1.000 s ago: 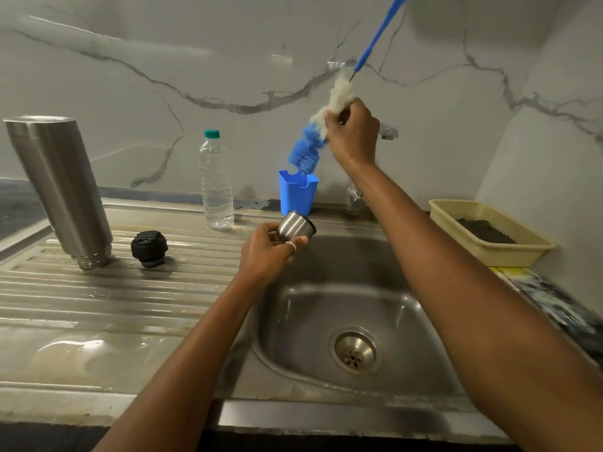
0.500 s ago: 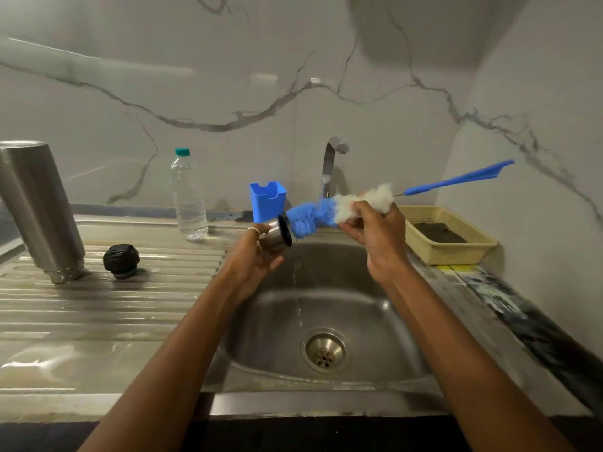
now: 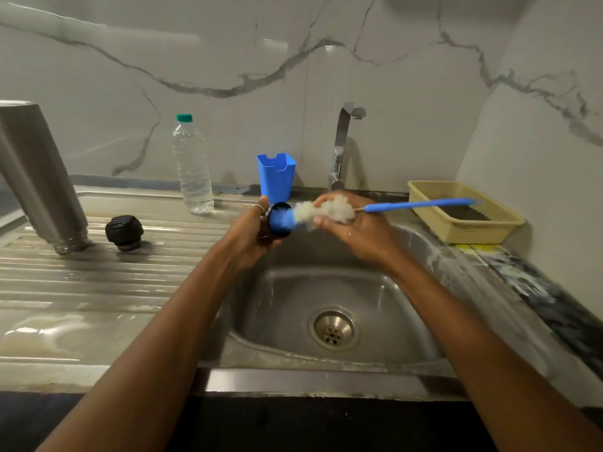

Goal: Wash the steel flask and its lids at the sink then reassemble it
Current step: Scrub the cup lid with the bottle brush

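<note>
My left hand point(image 3: 249, 236) holds the small steel cup lid point(image 3: 277, 220) on its side above the sink's back left corner, mouth facing right. My right hand point(image 3: 354, 228) grips the bottle brush point(image 3: 329, 212) by its white bristles; the blue tip sits inside the lid's mouth and the blue handle points right. The steel flask body point(image 3: 39, 177) stands upside down on the drainboard at far left. Beside it rests the black stopper lid point(image 3: 124, 231).
The sink basin point(image 3: 375, 288) with its drain lies below my hands, the tap point(image 3: 342, 141) behind them. A clear water bottle point(image 3: 192, 164) and a blue holder cup point(image 3: 276, 176) stand at the back. A yellow basket point(image 3: 463, 210) sits right. The ribbed drainboard point(image 3: 98, 282) is wet.
My right hand brought the brush down from high near the wall, turned it level and pushed its blue tip into the cup lid. The left hand tilted the lid sideways.
</note>
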Tool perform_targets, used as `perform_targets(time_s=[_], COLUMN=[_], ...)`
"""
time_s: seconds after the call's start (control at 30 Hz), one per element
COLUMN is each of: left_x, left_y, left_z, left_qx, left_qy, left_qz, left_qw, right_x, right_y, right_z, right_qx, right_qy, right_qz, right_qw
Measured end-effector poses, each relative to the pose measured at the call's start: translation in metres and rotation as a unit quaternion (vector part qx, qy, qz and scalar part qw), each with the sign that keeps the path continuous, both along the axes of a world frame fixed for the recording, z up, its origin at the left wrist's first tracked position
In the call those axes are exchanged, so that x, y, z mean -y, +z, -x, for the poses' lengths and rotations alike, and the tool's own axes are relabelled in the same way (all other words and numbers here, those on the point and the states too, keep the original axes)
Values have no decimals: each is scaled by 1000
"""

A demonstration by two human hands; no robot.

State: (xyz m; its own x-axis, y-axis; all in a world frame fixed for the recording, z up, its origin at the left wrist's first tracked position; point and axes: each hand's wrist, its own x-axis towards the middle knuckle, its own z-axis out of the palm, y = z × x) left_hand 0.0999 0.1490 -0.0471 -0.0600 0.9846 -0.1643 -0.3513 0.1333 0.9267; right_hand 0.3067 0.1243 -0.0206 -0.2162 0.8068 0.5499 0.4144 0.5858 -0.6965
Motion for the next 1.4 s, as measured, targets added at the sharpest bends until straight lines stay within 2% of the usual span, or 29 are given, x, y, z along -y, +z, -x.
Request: perform_targets(time_s=[0.03,0.1,0.2,0.27,0.33,0.47,0.5,0.57,0.63,0.67,0.7,0.77,0.8,0.83,0.87,0.93,0.97,1.03,1.07,1.13,1.17,1.23,1.3,1.33,1.4], left_x=[1,2,2,1,0,-1,0,1,3,3,2,2,1,1,0,2,3,3,3,4,6,7,6,4,1], left_y=[1,3,5,2,-1,-1,-1,-1,-1,-1,-1,0,0,-1,-2,-2,-2,0,0,0,1,1,1,1,-1], left_z=[0,-2,-1,1,3,5,6,7,7,7,7,7,7,7,9,9,9,8,9,12,13,13,11,10,8], left_qx=[5,12,2,-17,-26,-21,-23,-29,-38,-39,-35,-36,-35,-31,-31,-33,-32,-32,-35,-31,-35,-62,-84,-86,-92], left_qy=[6,15,24,20,19,13,11,15,16,14,13,15,23,29,34,35,36,33,34,33,29,22,19,17,24], left_qz=[-2,-8,-9,-4,1,3,4,9,14,14,12,9,10,8,7,11,11,17,24,47,59,69,59,48,27], left_qw=[1000,1000,1000,1000,999,1000,1000,999,999,999,999,999,999,999,999,999,999,999,999,998,997,995,995,995,995], right_x=[2,-1,0,-1,1,1,0,-2,-2,-2,-3,-2,-4,-2,-1,3,4,8,7,6,8,6,-3,-4,-4], right_y=[-1,-5,-4,-9,-10,-8,-9,-14,-16,-13,-11,-9,-11,-13,-15,-14,-13,-11,-11,-12,-9,-11,-6,-3,-7], right_z=[5,5,-1,0,4,6,6,10,7,3,-1,-4,-4,1,5,10,10,10,11,12,11,4,-2,-5,-8], right_qx=[-51,-78,42,50,4,104,94,-38,-133,-119,-68,102,161,163,127,11,22,138,160,100,43,-38,18,86,186], right_qy=[-17,-40,-9,-5,-28,11,2,-9,-2,-8,-11,29,48,48,15,-39,-39,20,39,20,23,57,59,70,147], right_qz=[26,45,-48,-38,-17,-94,-69,43,128,100,43,-41,-45,-22,-9,1,-13,-63,-86,-55,-21,21,-20,-71,-164], right_qw=[998,995,998,998,999,990,993,998,983,988,997,994,985,985,992,999,999,988,983,993,999,997,998,991,957])
